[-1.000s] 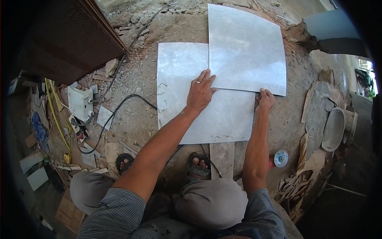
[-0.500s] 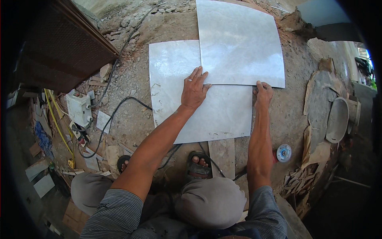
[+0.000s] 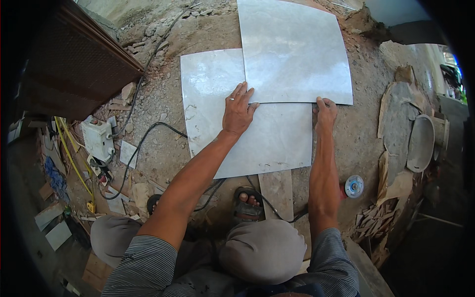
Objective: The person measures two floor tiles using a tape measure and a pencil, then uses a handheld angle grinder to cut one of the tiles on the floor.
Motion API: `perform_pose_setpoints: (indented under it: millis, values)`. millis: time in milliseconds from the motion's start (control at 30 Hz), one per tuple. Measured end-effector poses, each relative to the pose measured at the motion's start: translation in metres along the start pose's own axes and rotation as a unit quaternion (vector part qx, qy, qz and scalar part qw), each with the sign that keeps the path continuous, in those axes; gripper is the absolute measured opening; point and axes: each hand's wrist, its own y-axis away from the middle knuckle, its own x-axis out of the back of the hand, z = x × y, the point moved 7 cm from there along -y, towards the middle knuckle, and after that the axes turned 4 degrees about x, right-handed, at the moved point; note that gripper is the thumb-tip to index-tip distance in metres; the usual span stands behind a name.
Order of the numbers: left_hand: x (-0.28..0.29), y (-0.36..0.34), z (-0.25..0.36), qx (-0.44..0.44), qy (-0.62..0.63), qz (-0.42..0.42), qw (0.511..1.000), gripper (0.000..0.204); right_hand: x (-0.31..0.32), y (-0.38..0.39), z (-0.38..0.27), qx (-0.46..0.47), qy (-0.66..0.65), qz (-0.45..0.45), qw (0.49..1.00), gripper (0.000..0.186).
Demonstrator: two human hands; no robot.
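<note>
Two large, glossy light-grey tiles lie overlapping on the dirt ground. The upper tile (image 3: 297, 54) sits farther off and to the right, covering part of the lower tile (image 3: 277, 138). My left hand (image 3: 238, 111) lies open at the upper tile's near left corner, fingers extended along its left edge and thumb by the near edge. A ring shows on one finger. At the near edge, toward its right end, my right hand (image 3: 325, 110) pinches the upper tile with bent fingers. The undersides of those fingers are hidden.
An angle grinder (image 3: 353, 186) with a disc lies right of my right forearm. A black cable (image 3: 148, 129) loops left of the tiles, near a white electrical box (image 3: 97, 138). Brown panels (image 3: 84, 64) stand at far left. An oval basin (image 3: 421, 143) and broken pieces (image 3: 376, 218) lie right.
The whole view has shifted slightly, with the tiles a little farther left in it. Both hands keep their places on the upper tile; the two tiles show no clear movement against each other.
</note>
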Motion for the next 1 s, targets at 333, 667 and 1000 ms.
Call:
perform_pose_setpoints:
  millis: [333, 667, 1000]
  values:
    - [0.002, -0.001, 0.001, -0.006, 0.004, 0.013, 1.000, 0.041, 0.001, -0.004, 0.003, 0.012, 0.000, -0.011, 1.000, 0.034]
    - [0.000, 0.002, 0.001, -0.013, -0.004, 0.004, 1.000, 0.042, 0.003, -0.001, -0.001, 0.017, 0.029, -0.007, 0.999, 0.036]
    - [-0.004, -0.003, 0.004, -0.025, -0.020, -0.026, 0.999, 0.041, 0.016, -0.001, 0.001, 0.014, -0.082, -0.058, 0.995, 0.019]
